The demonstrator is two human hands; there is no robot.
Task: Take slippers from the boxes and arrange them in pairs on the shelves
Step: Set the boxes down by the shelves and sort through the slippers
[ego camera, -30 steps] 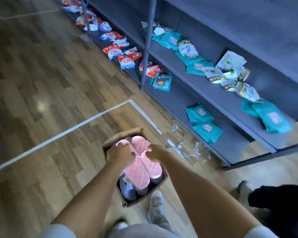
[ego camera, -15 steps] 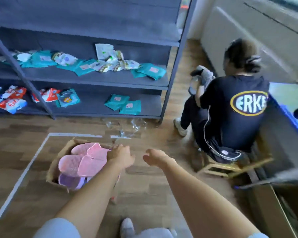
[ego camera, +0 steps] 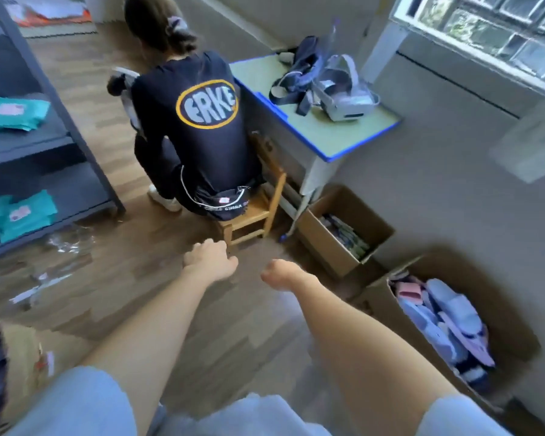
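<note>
Left grip [ego camera: 210, 261] and right grip [ego camera: 283, 275] curled, empty — jumbled slippers [ego camera: 453, 306] to their right risk a mismatched pair.

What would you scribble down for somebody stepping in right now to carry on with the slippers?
Left hand: fingers curled, holding nothing. Right hand: the same, empty.
Slippers: blue and lilac ones fill the cardboard box on the right by the wall. A second box at the lower left edge also seems to hold some.
Shelves on the left: only teal packets show in this view.
Done: no slippers seen on the shelves.
Left: take slippers out, match them in pairs, set them on the shelves.
</note>
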